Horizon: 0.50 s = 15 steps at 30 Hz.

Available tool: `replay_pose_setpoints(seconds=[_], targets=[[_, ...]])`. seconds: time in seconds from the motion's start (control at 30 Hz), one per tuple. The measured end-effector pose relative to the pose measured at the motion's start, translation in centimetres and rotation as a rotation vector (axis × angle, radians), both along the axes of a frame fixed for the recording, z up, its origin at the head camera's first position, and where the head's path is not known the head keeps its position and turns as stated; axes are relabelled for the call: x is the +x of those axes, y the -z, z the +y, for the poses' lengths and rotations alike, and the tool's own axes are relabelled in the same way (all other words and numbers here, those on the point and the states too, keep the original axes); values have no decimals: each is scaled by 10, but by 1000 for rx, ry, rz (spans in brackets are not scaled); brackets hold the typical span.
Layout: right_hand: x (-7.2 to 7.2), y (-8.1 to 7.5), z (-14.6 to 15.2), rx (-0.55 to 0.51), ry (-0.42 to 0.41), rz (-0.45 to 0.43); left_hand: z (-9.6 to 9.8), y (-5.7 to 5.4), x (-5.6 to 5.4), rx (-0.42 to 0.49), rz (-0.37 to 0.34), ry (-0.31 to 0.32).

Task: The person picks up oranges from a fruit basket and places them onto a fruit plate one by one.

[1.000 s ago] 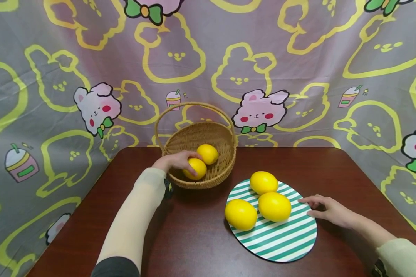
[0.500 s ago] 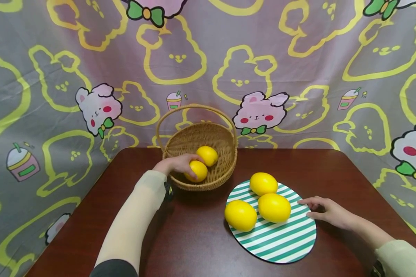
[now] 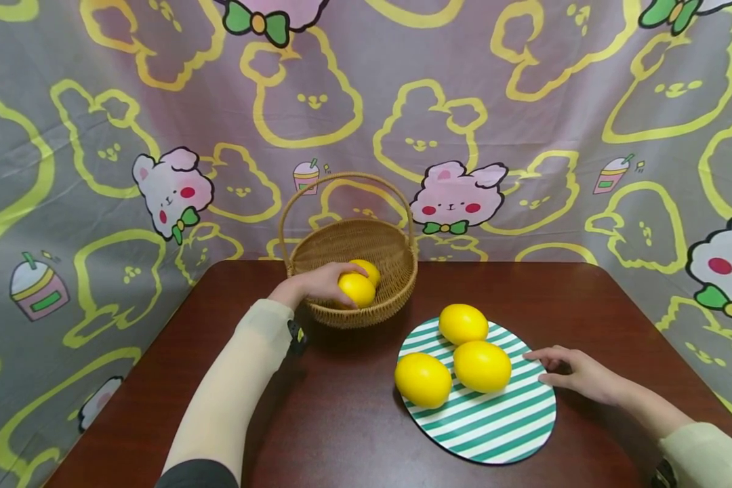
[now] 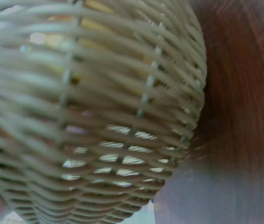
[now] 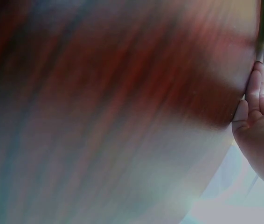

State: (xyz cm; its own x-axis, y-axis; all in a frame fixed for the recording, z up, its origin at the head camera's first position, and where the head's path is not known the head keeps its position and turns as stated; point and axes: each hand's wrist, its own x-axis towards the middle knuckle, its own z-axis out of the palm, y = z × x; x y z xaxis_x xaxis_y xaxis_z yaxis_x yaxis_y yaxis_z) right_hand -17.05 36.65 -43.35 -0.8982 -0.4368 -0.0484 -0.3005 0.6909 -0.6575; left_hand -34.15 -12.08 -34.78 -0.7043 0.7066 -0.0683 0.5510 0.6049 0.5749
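One lemon (image 3: 358, 291), at the front inside the wicker basket (image 3: 398, 298), was clamped in the left hand (image 3: 323, 281); the thumb lay along its near side and the fingers passed over its upper side; whether this lemon rested on the basket's floor, one could not tell. A second lemon (image 3: 373, 269) was just behind it, partly covered by it; the handle (image 3: 352, 176) of the basket rose in a tall arch above both; the left wrist view showed mainly the woven wall, with some blurred yellow through the gaps.

Nearer to the person and to the right of the basket, a green-and-white striped placemat (image 3: 500, 430) lay on the dark brown table (image 3: 335, 420); on it were a third lemon (image 3: 463, 324) at the back, a fourth lemon (image 3: 482, 367) before it, and a fifth lemon (image 3: 423, 380) at the left edge. The right hand (image 3: 588, 375) was at the placemat's right edge, its thumb and index finger apart, with their tips at the rim; behind the table hung a cloth (image 3: 366, 68) printed with rabbits.
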Motion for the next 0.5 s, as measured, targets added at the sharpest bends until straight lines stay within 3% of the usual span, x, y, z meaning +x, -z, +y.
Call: replay_pose_setpoints(seconds=[0.5], targets=[[-1,0,2,-6,-24,26,5,-12,9,167,21,-13]])
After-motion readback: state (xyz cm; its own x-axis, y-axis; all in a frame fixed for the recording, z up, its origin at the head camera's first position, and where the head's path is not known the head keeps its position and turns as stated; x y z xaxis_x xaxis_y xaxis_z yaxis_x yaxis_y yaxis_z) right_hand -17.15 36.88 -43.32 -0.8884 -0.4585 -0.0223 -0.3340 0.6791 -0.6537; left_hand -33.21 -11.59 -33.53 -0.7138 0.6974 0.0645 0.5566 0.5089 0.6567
